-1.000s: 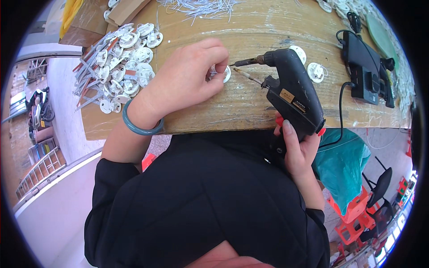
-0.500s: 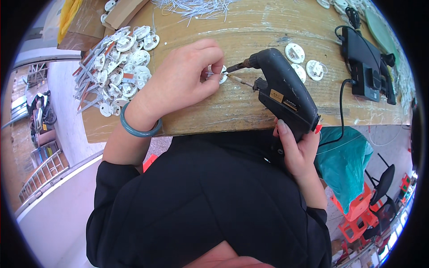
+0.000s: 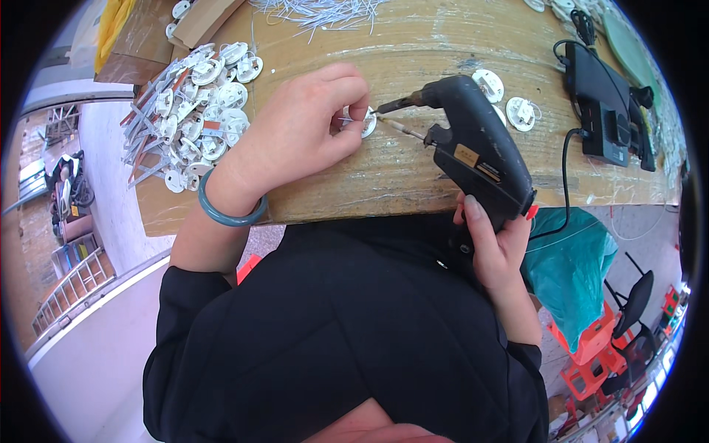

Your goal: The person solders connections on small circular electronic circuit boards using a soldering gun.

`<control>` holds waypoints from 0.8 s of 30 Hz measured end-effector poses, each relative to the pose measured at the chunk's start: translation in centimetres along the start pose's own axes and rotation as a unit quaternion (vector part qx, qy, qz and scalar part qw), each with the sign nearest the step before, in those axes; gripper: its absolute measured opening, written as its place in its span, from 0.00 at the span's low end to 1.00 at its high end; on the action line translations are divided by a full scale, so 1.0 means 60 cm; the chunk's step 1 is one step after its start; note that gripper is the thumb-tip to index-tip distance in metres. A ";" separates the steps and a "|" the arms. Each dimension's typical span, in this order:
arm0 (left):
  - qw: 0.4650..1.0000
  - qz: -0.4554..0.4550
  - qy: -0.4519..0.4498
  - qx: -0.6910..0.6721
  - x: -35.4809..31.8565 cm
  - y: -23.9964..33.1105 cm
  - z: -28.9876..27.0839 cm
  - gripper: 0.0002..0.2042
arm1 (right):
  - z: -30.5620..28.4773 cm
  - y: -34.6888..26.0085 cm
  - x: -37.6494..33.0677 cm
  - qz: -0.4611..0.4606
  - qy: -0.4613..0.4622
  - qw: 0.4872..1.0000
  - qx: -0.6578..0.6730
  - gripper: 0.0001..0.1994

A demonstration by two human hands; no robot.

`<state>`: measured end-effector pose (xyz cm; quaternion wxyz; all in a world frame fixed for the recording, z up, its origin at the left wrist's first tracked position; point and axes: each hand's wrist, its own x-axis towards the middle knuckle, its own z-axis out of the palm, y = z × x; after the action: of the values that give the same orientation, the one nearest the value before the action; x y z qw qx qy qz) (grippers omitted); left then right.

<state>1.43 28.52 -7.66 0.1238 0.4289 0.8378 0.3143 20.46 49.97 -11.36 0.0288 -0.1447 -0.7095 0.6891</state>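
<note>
My right hand is wrapped round the handle of a black soldering gun. The gun's tip and the thin feed tube below it point left, close to a small white round part on the wooden table. Whether the tip touches that part I cannot tell. My left hand, with a blue-green bangle on its wrist, is closed in a pinch at the part's left side. The fingers hide what lies between them. A heap of similar white round parts with grey and brown strips lies left of this hand.
Loose white round parts lie beyond the gun. Thin white wires are bunched at the far edge. A black power unit with a cable stands at the right; a cardboard box is at far left. A green bag hangs below the table edge.
The soldering gun and my right hand have shifted slightly right, and the tip has drawn back a little from the white part. My left hand has stayed in place.
</note>
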 end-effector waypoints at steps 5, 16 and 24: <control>1.000 0.000 0.000 0.003 0.000 0.002 -0.001 0.05 | 0.007 0.008 0.002 -0.043 0.024 0.997 0.052 0.22; 1.000 -0.001 0.001 0.003 0.000 0.001 -0.001 0.05 | 0.009 0.005 0.005 -0.036 0.024 0.996 0.076 0.19; 1.000 -0.008 -0.012 -0.012 -0.002 -0.001 -0.004 0.07 | 0.009 0.004 0.006 -0.051 0.032 0.994 0.091 0.20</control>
<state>1.38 28.29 -7.53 0.1417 0.4248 0.8357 0.3180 20.02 49.57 -11.68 0.0995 -0.1274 -0.6493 0.7432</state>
